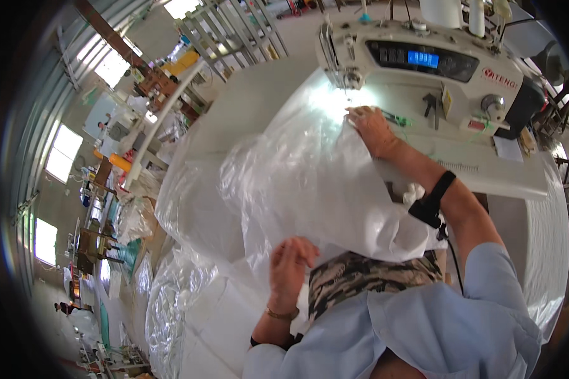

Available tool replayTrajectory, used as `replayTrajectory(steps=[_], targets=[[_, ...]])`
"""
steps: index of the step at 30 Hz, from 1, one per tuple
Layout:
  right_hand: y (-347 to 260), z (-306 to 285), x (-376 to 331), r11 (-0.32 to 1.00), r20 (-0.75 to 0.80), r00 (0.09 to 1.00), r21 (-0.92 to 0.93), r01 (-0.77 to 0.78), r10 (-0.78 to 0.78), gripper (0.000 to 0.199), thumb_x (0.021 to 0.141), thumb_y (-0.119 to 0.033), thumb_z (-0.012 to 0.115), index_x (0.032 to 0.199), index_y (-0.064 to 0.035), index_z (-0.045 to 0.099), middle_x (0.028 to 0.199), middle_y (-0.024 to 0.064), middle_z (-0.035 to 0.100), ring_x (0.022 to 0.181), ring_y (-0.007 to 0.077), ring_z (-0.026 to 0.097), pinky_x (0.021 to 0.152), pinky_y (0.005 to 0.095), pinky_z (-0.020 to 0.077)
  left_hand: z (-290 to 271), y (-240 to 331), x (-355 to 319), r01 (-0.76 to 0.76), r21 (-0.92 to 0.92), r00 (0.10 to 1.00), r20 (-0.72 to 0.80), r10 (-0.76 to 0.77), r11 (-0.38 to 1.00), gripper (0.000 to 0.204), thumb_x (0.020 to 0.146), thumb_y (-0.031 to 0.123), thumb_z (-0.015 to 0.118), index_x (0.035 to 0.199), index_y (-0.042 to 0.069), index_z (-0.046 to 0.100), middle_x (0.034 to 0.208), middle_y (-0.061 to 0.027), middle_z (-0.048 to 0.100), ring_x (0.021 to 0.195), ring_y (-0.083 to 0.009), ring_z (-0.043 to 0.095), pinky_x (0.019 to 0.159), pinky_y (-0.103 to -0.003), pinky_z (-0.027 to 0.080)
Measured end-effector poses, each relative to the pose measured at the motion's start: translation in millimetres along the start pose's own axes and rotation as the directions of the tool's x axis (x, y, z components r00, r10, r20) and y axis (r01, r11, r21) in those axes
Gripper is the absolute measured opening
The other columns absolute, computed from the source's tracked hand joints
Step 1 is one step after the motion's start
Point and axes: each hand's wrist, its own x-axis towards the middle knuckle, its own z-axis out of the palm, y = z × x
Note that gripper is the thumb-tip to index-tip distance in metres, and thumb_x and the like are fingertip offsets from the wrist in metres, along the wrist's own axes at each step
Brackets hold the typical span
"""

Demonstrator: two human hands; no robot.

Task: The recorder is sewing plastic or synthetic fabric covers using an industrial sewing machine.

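Sheeting (pixel 310 170) under the right hand (pixel 372 130)

A few bright windows (pixel 63 153) are set into the wall (pixel 52 202). Further back, a grey metal rack (pixel 232 39) is parked too, fwiw.

view: head | left fisheye, head-worn | faces down onto white sheeting (pixel 310 189) | near, wide field

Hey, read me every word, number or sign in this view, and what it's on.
Red lettering: right end of the white sewing machine; I won't copy it.
Digits: lit blue screen; not copied either.
Ruler-like marks: machine's pale tabletop; too small to read.
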Motion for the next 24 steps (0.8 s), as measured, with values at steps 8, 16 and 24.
replayTrajectory(steps=[8, 16, 24], targets=[[-28, -65, -80, 0.913, -0.136, 0.988, 0.408, -0.016, 0.078, 0.043, 0.079, 0.002, 0.059, 0.121, -0.0027, 0.053, 0.131, 0.0129, 0.054, 0.119, 0.0324, 0.050, 0.101, 0.0419, 0.0373, -67, 39, -39, -0.180, 0.501, 0.886, -0.293, 0.361, 0.847, 0.035, 0.098, 0.017, 0.050, 0.066, 0.003, 0.052, 0.063, -0.0072, 0.055, 0.060, -0.0126, 0.046, 0.071, -0.033, 0.043], [-68, -71, -168, 0.825, -0.076, 0.977, 0.550, -0.127, 0.201, 0.051, 0.086, 0.001, 0.060, 0.133, -0.0001, 0.042, 0.131, 0.0198, 0.051, 0.119, 0.0356, 0.051, 0.101, 0.0411, 0.0392, -141, 9, -116, 0.292, 0.806, 0.877, -0.440, 0.191, 0.515, 0.124, 0.059, 0.011, 0.086, 0.151, 0.006, 0.003, 0.157, -0.0136, 0.011, 0.143, -0.0340, 0.015, 0.114, -0.048, 0.020], [-79, -35, -192, 0.098, 0.711, 0.638, 0.642, -0.761, 0.295, 0.065, 0.082, -0.037, 0.071, 0.127, 0.0046, 0.048, 0.115, 0.0113, 0.059, 0.105, 0.0183, 0.055, 0.092, 0.0322, 0.0439, -212, -153, -122, 0.483, 0.782, 0.852, -0.523, -0.006, 0.394, 0.134, 0.059, 0.041, 0.088, 0.146, -0.007, -0.001, 0.152, -0.0307, 0.006, 0.143, -0.0412, 0.004, 0.117, -0.042, 0.013]])
